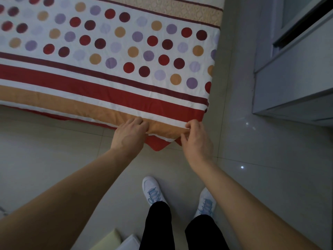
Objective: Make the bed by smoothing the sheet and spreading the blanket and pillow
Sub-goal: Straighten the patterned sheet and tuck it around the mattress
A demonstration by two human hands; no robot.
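Left hand (128, 135) fingers (138, 122) partly hidden under blanket (108, 73) edge, blanket cropped top, left

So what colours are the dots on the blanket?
The blanket has red, maroon, lilac and tan dots on white, seen best in the head view.

bare floor (54, 150) left of bed, cabinet (292, 83) crowding right

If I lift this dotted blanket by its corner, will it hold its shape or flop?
Probably floppy: the blanket corner sags and folds between the left hand and right hand. Likely fairly light, as loose pinches hold it up. Its crinkled cloth should not slip.
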